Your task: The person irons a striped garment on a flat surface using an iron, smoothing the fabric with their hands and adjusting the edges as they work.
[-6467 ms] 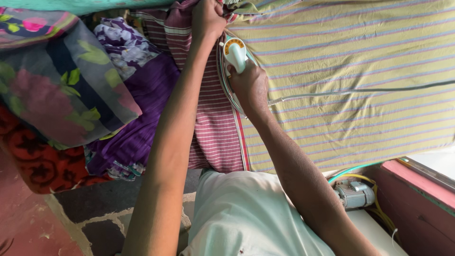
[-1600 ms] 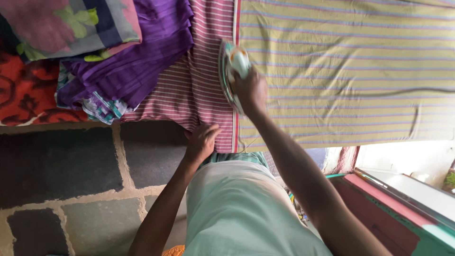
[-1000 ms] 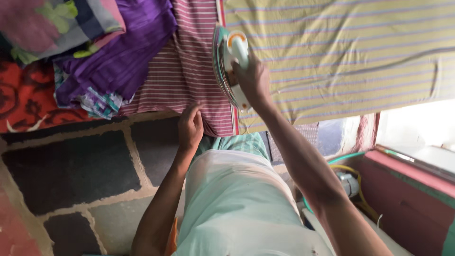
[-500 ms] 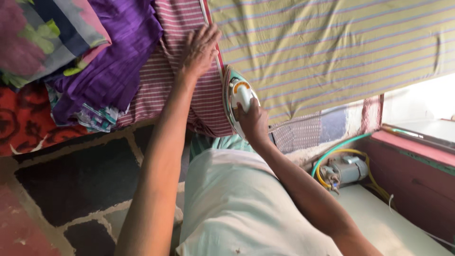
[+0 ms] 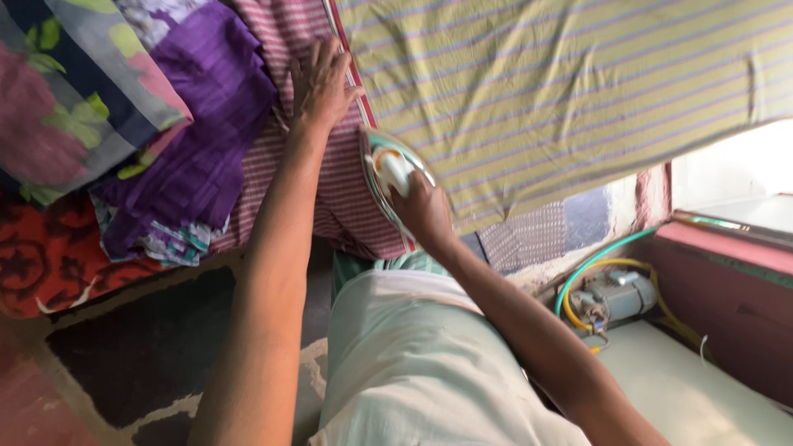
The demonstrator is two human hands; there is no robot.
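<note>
Head view: the right hand [image 5: 425,211] is clenched around the handle of a white and green clothes iron [image 5: 390,169], which sits on the near edge of a maroon striped cloth [image 5: 330,177]. The left hand [image 5: 320,83] lies flat and released, fingers spread, pressing the same cloth further up. A yellow-green striped sheet [image 5: 562,91] lies just beside the iron. Purple fabric [image 5: 202,140] and floral cloths [image 5: 66,107] are piled beside the left forearm. A small grey motor with hoses [image 5: 611,297] stands well apart on the floor

Dark stone-slab floor [image 5: 140,347]; daylight through a window [image 5: 735,177] at right.
</note>
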